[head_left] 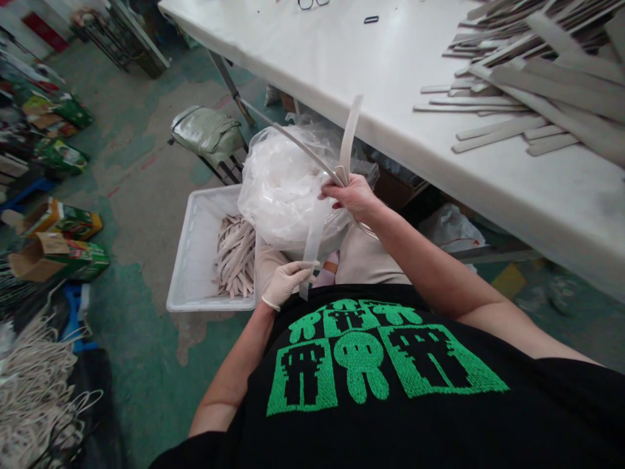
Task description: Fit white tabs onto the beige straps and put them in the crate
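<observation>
My right hand (349, 198), bare, grips a bent translucent plastic strip (315, 231) above a bulging plastic bag of white material (286, 189). One length of the strip rises past my fingers, and a thin strip (293, 146) runs up and left from the same hand. My left hand (286, 280) wears a pale latex glove and pinches the strip's lower end. Beneath it, a white plastic crate (191, 251) holds a pile of beige strips (234, 257). The bag hides the crate's far part.
A white table (342, 71) runs along the right, with stacks of long beige strips (517, 98) and eyeglasses (312, 3) on it. A sack (208, 135) rests on a stand behind the crate. Green cardboard boxes (58, 241) and white cords (29, 404) lie at left.
</observation>
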Demonstrator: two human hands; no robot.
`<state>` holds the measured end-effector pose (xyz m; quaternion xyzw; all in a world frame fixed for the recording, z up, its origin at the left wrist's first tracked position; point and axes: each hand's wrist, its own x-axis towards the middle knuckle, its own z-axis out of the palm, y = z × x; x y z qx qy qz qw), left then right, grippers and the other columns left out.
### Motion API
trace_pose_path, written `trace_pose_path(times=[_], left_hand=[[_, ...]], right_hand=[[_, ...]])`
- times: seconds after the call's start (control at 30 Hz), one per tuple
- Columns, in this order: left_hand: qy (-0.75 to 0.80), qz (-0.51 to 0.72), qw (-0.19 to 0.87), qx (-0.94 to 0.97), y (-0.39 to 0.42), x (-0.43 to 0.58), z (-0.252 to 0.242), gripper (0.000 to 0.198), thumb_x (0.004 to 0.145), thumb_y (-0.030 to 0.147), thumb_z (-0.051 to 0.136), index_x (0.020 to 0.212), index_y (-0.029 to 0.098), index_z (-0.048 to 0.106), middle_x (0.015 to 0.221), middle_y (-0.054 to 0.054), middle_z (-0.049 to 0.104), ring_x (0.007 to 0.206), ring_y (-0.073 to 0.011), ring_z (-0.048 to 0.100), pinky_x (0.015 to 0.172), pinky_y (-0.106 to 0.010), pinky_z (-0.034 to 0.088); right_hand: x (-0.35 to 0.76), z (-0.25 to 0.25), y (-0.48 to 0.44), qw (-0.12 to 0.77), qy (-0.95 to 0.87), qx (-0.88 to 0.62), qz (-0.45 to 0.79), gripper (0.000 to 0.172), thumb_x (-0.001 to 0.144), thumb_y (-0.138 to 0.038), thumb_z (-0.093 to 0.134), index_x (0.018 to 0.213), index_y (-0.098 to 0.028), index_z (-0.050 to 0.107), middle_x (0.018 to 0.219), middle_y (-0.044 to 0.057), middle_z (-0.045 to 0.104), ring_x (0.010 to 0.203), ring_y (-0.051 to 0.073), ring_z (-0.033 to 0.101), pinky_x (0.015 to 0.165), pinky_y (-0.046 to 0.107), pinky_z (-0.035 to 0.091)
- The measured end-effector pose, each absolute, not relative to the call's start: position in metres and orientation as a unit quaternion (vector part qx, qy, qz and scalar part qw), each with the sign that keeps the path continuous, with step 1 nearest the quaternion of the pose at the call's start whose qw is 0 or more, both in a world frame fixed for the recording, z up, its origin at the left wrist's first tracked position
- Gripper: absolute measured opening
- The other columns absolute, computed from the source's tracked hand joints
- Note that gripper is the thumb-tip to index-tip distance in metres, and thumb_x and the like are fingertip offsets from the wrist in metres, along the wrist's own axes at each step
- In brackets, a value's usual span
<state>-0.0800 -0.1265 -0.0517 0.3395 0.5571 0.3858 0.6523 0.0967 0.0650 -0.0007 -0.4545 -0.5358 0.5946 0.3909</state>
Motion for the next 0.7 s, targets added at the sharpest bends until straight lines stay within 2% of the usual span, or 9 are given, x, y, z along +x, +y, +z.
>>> trace_pose_path(times=[0.1, 0.23, 0.37, 0.47, 0.57, 0.63, 0.7], left_hand=[[0.544, 0.322, 0.686, 0.361, -0.133, -0.087, -0.053, 0.048, 0.075, 0.045, 0.077, 0.112, 0.015, 0.074, 0.078, -0.007, 0.076, 0.065, -0.0148, 0.066, 0.063, -0.024, 0.052], [0.506, 0.218, 0.717, 0.427, -0.134, -0.09, -0.047, 0.04, 0.078, 0.047, 0.073, 0.102, 0.016, 0.078, 0.078, -0.007, 0.077, 0.068, -0.0176, 0.069, 0.073, -0.029, 0.056], [0.5, 0.199, 0.719, 0.441, -0.135, -0.088, -0.042, 0.038, 0.079, 0.049, 0.071, 0.097, 0.017, 0.079, 0.09, -0.009, 0.078, 0.082, -0.0216, 0.073, 0.085, -0.033, 0.057], [0.503, 0.206, 0.718, 0.435, -0.137, -0.093, -0.041, 0.035, 0.076, 0.048, 0.074, 0.09, 0.016, 0.08, 0.094, -0.01, 0.078, 0.086, -0.0238, 0.073, 0.088, -0.034, 0.057], [0.517, 0.316, 0.703, 0.372, -0.137, -0.123, -0.041, 0.031, 0.073, 0.043, 0.079, 0.084, 0.014, 0.08, 0.086, -0.011, 0.078, 0.081, -0.0235, 0.073, 0.081, -0.033, 0.058], [0.512, 0.497, 0.64, 0.285, -0.136, -0.162, -0.038, 0.025, 0.075, 0.04, 0.08, 0.078, 0.015, 0.078, 0.078, -0.007, 0.078, 0.075, -0.0195, 0.073, 0.078, -0.03, 0.058], [0.463, 0.685, 0.538, 0.16, -0.136, -0.209, -0.033, 0.023, 0.086, 0.041, 0.069, 0.075, 0.021, 0.075, 0.073, 0.001, 0.077, 0.07, -0.0132, 0.072, 0.078, -0.027, 0.057]], right_hand=[[0.09, -0.001, 0.063, 0.381, -0.535, -0.449, 0.605, 0.018, 0.071, -0.03, 0.07, 0.08, -0.015, 0.064, 0.073, 0.003, 0.071, 0.072, 0.016, 0.066, 0.047, 0.016, 0.042], [0.08, -0.002, 0.061, 0.366, -0.536, -0.446, 0.616, 0.015, 0.073, -0.026, 0.069, 0.081, -0.015, 0.062, 0.072, 0.002, 0.07, 0.073, 0.015, 0.068, 0.047, 0.014, 0.041], [0.074, -0.004, 0.065, 0.366, -0.547, -0.436, 0.614, 0.017, 0.075, -0.027, 0.071, 0.084, -0.015, 0.062, 0.075, 0.002, 0.069, 0.076, 0.015, 0.068, 0.049, 0.016, 0.042], [0.071, -0.002, 0.067, 0.355, -0.554, -0.437, 0.613, 0.019, 0.076, -0.029, 0.072, 0.085, -0.015, 0.063, 0.075, 0.002, 0.07, 0.072, 0.014, 0.065, 0.049, 0.016, 0.043], [0.07, 0.003, 0.063, 0.322, -0.558, -0.445, 0.622, 0.025, 0.079, -0.039, 0.072, 0.084, -0.015, 0.065, 0.078, 0.004, 0.072, 0.056, 0.009, 0.054, 0.046, 0.018, 0.043], [0.072, 0.004, 0.054, 0.286, -0.551, -0.433, 0.654, 0.04, 0.086, -0.054, 0.064, 0.086, -0.015, 0.067, 0.083, 0.006, 0.075, 0.044, 0.006, 0.039, 0.043, 0.02, 0.043], [0.073, 0.002, 0.042, 0.246, -0.532, -0.406, 0.702, 0.058, 0.091, -0.069, 0.047, 0.09, -0.015, 0.068, 0.087, 0.009, 0.076, 0.038, 0.004, 0.026, 0.043, 0.022, 0.044]])
